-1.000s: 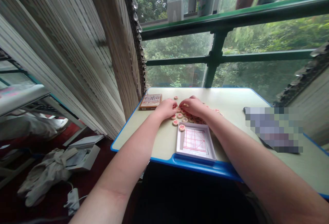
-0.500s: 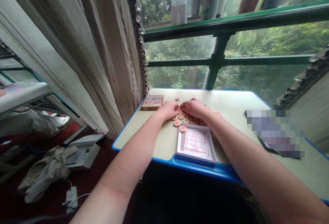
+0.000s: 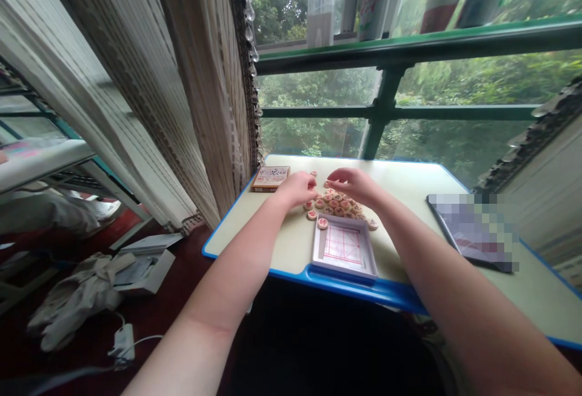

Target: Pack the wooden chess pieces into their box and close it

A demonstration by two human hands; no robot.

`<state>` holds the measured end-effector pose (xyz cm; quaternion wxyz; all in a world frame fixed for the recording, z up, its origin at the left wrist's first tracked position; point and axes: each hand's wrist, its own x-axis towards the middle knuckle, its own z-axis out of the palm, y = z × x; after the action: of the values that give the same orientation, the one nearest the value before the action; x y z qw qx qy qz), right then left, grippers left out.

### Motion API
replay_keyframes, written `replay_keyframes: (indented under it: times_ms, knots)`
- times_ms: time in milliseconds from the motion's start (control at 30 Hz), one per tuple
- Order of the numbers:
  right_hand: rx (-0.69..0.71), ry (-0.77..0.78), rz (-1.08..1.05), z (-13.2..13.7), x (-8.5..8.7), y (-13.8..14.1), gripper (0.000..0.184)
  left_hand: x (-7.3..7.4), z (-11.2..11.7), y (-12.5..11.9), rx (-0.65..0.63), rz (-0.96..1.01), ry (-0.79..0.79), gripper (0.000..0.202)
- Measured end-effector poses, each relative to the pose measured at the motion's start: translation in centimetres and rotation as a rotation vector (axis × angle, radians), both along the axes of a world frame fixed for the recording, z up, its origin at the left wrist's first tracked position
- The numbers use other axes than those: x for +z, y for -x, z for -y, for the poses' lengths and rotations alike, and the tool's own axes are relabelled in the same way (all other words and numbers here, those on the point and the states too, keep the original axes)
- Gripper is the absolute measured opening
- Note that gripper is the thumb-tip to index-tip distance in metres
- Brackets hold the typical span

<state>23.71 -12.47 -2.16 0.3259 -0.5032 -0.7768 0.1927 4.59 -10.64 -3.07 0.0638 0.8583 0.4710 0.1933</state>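
Currently | left hand [image 3: 295, 190] curled, right hand [image 3: 355, 186] arched, grips unclear | round pale discs [image 3: 334, 204] heaped beside shallow whitish box [image 3: 371, 250]

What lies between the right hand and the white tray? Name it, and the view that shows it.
A heap of round, marked pieces lies between the right hand and the white tray, in the head view.
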Motion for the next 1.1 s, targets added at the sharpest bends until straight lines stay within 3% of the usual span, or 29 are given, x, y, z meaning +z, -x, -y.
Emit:
replay_keyframes:
  times_ms: [100, 200, 300, 400, 567, 733, 900, 1100]
  knots:
    - [0.053, 0.099, -0.061, 2.1, 1.6, -0.2, 0.026, 0.2, 0.1, 0.1, -0.023, 0.094, -0.023, 0.019]
    - [0.093, 0.07, 0.074, 4.7, 2.0, 0.0, 0.023, 0.9, 0.7, -0.2, -0.044, 0.191, 0.015, 0.017]
    - [0.093, -0.003, 0.248, 7.1, 1.0, 0.2, 0.014, 2.1, 2.1, -0.7, -0.105, 0.184, -0.013, 0.018]
    - [0.136, 0.01, 0.27, 8.6, -0.5, 0.2, 0.013, 2.7, 4.0, -0.8, -0.213, 0.15, -0.015, 0.017]
    - [0.119, 0.019, 0.282, 9.2, -1.6, 0.1, 0.013, 0.7, 6.1, 0.2, -0.298, 0.255, 0.042, 0.015]
    - [0.202, -0.074, 0.295, 9.0, -1.7, 0.1, 0.01, -1.6, 7.5, 1.2, -0.253, 0.37, 0.043, 0.034]
    - [0.223, -0.122, 0.281, 8.5, -2.2, -0.3, 0.011, -2.1, 8.5, 1.0, -0.367, 0.321, 0.013, 0.008]
    - [0.197, -0.113, 0.249, 8.3, -2.5, -0.6, 0.013, -2.1, 8.7, 0.8, -0.404, 0.178, 0.011, 0.01]
